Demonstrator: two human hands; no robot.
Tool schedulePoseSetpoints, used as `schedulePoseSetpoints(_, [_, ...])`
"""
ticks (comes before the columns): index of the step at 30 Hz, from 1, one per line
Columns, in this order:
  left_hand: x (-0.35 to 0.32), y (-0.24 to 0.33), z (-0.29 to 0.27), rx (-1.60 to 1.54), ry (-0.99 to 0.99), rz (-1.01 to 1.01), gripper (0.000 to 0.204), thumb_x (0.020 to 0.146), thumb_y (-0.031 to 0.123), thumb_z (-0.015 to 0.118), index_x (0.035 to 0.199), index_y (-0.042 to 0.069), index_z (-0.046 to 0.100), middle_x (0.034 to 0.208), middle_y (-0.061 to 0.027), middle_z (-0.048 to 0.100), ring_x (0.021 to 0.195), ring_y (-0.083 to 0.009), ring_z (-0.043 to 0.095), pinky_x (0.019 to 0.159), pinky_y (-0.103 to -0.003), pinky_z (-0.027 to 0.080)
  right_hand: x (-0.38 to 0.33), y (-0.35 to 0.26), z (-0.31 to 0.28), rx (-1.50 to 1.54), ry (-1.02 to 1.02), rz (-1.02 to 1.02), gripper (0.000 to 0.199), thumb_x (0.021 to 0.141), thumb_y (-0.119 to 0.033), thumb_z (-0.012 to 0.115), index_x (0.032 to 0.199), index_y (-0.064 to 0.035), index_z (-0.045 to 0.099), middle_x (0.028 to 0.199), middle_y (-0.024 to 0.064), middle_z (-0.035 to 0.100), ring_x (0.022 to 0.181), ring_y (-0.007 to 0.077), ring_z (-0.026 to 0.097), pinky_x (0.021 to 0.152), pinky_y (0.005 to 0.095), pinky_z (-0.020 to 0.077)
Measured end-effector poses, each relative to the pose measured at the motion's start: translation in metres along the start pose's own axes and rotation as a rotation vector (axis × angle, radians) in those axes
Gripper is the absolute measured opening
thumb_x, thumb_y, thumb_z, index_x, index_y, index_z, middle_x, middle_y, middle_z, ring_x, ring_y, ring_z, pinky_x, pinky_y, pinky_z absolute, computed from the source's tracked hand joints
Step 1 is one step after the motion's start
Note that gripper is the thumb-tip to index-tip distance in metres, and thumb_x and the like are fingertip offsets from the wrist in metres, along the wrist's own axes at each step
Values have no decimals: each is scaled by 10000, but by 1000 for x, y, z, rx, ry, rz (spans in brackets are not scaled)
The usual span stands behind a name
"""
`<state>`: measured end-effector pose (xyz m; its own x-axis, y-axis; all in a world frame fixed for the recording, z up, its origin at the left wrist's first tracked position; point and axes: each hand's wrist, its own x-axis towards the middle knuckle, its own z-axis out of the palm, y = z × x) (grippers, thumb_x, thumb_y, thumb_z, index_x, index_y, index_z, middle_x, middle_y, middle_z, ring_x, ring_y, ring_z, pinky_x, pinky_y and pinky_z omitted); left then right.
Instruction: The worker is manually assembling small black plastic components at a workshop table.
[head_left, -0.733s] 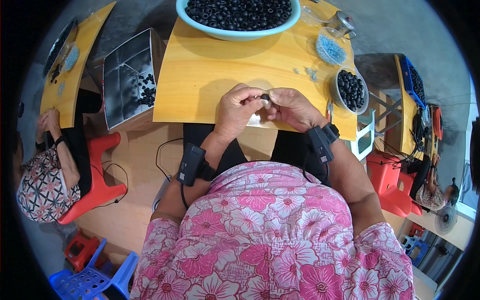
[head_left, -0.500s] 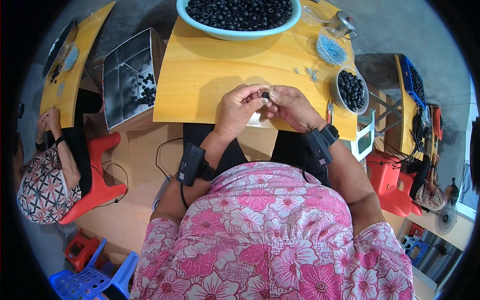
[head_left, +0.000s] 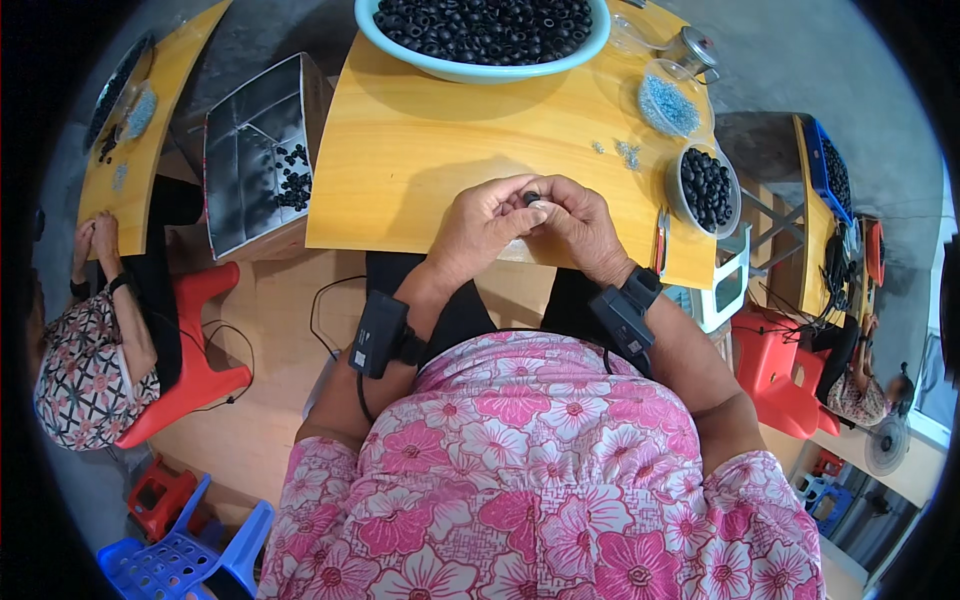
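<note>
A small black ring-like piece [head_left: 531, 198] is pinched between the fingertips of both hands, just above the near edge of the wooden table. My left hand [head_left: 484, 222] grips it from the left, fingers curled and thumb pressed in. From the other side my right hand [head_left: 577, 222] closes on the same piece, its thumb over it. The fingers cover most of the piece, so any smaller part in it is hidden. Right of my hands stands a clear tub of black pieces [head_left: 707, 190]. Several tiny clear-blue pieces [head_left: 627, 154] lie loose on the table.
A light-blue basin [head_left: 480, 70] full of black rings stands at the back. A clear bowl of pale-blue pieces [head_left: 668, 103], a metal lidded cup [head_left: 693, 48] and red-handled snips [head_left: 661, 240] are at the right. Left of the table is a cardboard box [head_left: 258, 165]. Co-workers sit on both sides.
My hands have drawn closer together, and the right thumb and fingers now fold further over the black piece. The view has shifted slightly.
</note>
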<state>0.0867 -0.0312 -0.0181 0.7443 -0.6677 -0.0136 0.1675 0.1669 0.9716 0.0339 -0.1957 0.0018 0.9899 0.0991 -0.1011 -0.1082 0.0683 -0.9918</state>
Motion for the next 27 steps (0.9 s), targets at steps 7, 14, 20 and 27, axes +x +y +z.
schedulePoseSetpoints(7, [0,-3,0,34,28,47,427,870,178,678,1212,-52,570,885,-25,604,766,-78,564,709,-217,479,-3,2,-1,-67,33,2,152,928,-58,544,1049,27,581,963,45,621,872,101,577,789,251,493])
schedulePoseSetpoints(14, [2,-7,-1,-43,-6,37,425,859,184,691,1209,-32,583,872,-2,589,769,-60,524,708,-221,463,-3,5,-4,-38,19,-16,136,912,-45,557,1028,20,587,922,27,612,844,88,561,769,244,482])
schedulePoseSetpoints(20, [0,-5,-2,-43,-23,-2,415,864,180,682,1203,-39,584,858,-9,602,766,-62,547,710,-219,473,-3,9,-6,31,-1,-5,126,926,-73,571,1016,13,587,902,18,608,812,85,560,749,239,482])
schedulePoseSetpoints(27, [-1,-4,2,-31,33,0,373,875,123,649,1202,-44,583,858,-26,615,753,-76,586,701,-212,489,0,17,-4,140,-11,-8,163,935,-139,592,1023,-3,575,919,28,605,819,92,552,746,245,474])
